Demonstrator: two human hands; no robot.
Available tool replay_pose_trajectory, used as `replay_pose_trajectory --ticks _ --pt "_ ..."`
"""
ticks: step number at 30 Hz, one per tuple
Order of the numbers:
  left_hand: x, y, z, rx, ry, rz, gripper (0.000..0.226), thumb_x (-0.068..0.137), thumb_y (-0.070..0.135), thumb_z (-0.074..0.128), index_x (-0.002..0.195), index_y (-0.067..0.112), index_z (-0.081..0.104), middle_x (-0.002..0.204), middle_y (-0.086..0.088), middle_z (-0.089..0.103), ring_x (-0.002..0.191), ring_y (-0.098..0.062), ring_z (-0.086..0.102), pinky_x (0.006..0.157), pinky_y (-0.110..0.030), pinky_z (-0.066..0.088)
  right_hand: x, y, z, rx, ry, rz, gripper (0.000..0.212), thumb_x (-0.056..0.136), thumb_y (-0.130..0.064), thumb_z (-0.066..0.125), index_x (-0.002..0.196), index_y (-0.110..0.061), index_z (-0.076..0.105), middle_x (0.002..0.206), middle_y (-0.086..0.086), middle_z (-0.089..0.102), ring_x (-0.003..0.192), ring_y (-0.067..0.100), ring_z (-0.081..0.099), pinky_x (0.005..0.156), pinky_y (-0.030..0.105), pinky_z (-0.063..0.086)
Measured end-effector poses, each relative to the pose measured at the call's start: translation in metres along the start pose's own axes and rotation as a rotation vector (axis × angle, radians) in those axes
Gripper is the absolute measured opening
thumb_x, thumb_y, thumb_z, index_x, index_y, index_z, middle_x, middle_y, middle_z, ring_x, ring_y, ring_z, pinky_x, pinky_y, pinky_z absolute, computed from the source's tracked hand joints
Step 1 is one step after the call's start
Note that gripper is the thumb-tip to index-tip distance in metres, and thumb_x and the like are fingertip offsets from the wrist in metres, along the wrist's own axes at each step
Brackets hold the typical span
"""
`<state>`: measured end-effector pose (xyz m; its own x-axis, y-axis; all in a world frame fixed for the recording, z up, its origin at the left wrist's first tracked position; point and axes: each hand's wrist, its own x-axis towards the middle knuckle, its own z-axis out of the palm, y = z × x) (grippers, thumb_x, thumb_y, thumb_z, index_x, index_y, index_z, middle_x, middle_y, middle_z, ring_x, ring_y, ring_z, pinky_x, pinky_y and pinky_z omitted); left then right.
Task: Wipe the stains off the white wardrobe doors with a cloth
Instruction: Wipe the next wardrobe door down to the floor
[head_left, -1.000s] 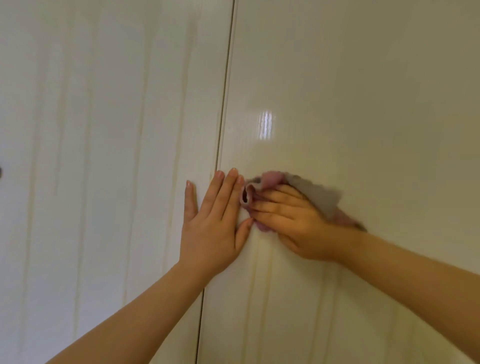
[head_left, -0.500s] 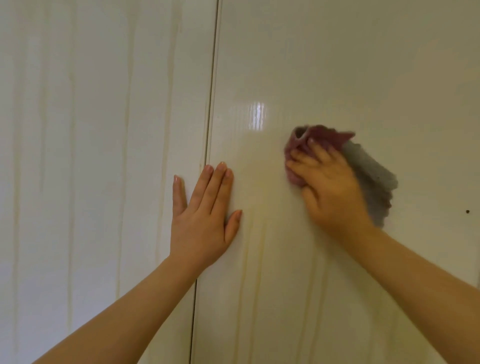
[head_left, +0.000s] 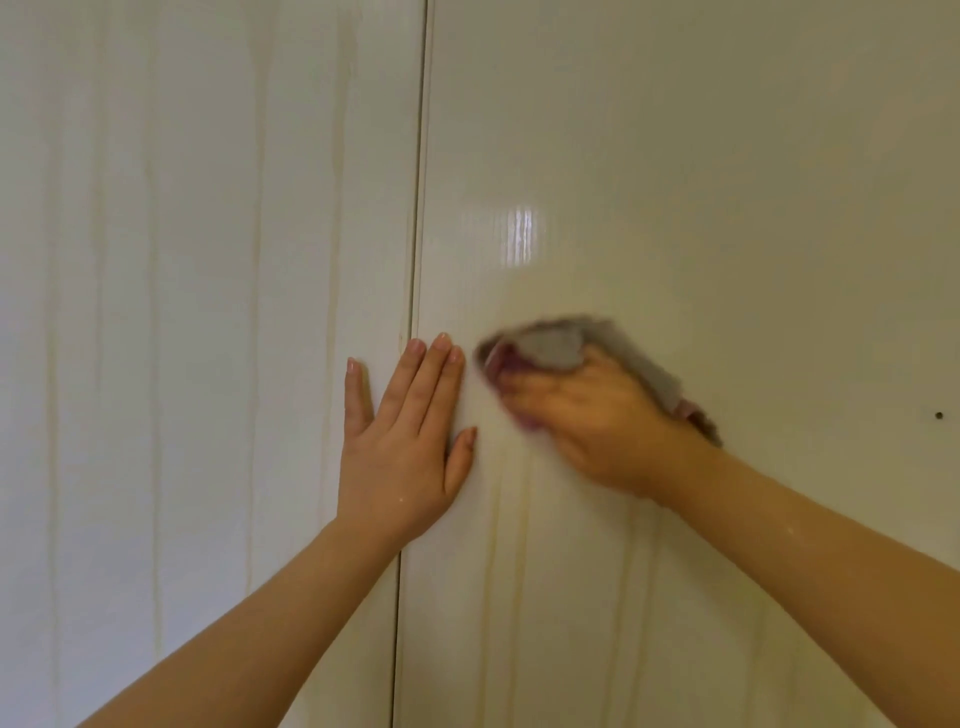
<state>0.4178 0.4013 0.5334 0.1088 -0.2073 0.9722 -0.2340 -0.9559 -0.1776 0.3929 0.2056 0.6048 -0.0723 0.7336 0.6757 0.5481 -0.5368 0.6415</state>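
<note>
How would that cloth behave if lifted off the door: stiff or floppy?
Probably floppy: the cloth bunches under the right hand, with a loose tail lying past the wrist. Likely light, since one hand holds it against the right door.

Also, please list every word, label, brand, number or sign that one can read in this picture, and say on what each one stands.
There is no readable text.
The glossy white wardrobe doors carry only yellowish drip streaks and a small dark dot, no lettering.
The grey and maroon cloth gripped by the right hand is blurred, and no label shows on it.
The left hand, flat on the doors, bears nothing written.
</note>
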Motion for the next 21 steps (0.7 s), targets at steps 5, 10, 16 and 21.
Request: replay_pose_trajectory --ticks 5,10,16,21 --pt "0.0 0.004 0.0 -0.011 -0.003 -0.025 0.055 0.1 0.038 0.019 0.145 0.007 0.025 0.15 -0.006 0.026 0.14 -0.021 0.022 0.114 -0.051 0.002 -0.011 -0.011 0.009 -0.12 0.03 0.168 0.041 0.094 -0.011 0.03 0.11 0.0 0.066 0.118 0.014 0.063 0.121 0.028 0.043 0.11 0.038 0.022" --pt "0.001 0.003 -0.004 0.004 -0.023 -0.017 0.056 0.101 0.039 0.017 0.144 0.006 0.028 0.149 -0.007 0.028 0.14 -0.022 0.023 0.114 -0.051 0.0 -0.03 0.022 -0.025 0.029 -0.09 0.066 0.041 0.099 -0.017 0.029 0.113 0.002 0.062 0.125 0.012 0.052 0.119 0.028 0.044 0.109 0.034 0.025" --pt "0.011 0.026 -0.01 -0.029 -0.014 -0.12 0.064 0.1 0.047 0.013 0.145 0.002 0.02 0.151 -0.013 0.026 0.139 -0.025 0.02 0.114 -0.048 -0.006 -0.067 0.002 -0.03 -0.115 -0.119 0.191 0.039 0.096 -0.013 0.03 0.118 -0.002 0.06 0.126 0.013 0.057 0.125 0.027 0.039 0.112 0.037 0.019" --pt "0.032 0.059 -0.006 -0.051 0.013 0.003 0.061 0.1 0.043 0.014 0.146 0.004 0.018 0.152 -0.01 0.021 0.14 -0.026 0.019 0.113 -0.051 -0.003 -0.062 0.047 -0.07 -0.114 -0.106 0.304 0.037 0.089 -0.013 0.038 0.113 -0.002 0.064 0.122 0.015 0.059 0.122 0.022 0.041 0.108 0.03 0.023"
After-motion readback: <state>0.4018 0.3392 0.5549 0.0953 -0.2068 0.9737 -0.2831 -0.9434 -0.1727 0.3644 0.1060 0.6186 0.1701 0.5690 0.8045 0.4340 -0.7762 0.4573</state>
